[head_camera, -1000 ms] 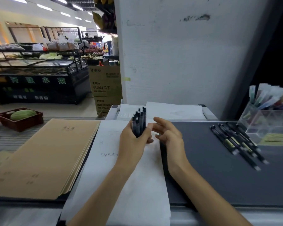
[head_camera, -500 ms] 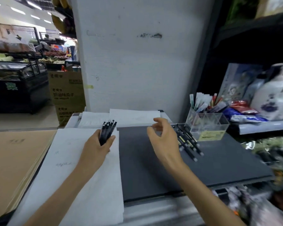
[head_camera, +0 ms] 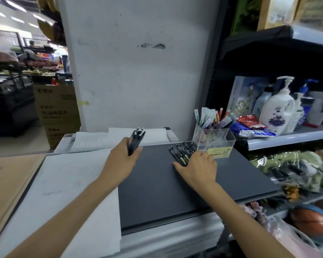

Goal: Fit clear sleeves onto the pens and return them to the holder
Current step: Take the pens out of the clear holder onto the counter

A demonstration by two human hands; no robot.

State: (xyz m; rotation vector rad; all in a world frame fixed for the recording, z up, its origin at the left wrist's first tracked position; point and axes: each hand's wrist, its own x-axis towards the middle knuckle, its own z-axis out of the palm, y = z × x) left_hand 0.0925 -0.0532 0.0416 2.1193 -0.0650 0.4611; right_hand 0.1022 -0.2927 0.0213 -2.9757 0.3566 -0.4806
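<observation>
Clear plastic forms the holder (head_camera: 214, 141), which stands at the back right of a dark mat (head_camera: 157, 183). Just left of the holder, a row of loose pens (head_camera: 179, 152) lies on the mat. The right hand (head_camera: 199, 165) rests palm-down over their near ends. Its fingers look spread, though I cannot tell whether any pinches a pen. Well left of the holder, the left hand (head_camera: 122, 162) has its fingers clamped round a bundle of black pens (head_camera: 136, 139), which points upward.
</observation>
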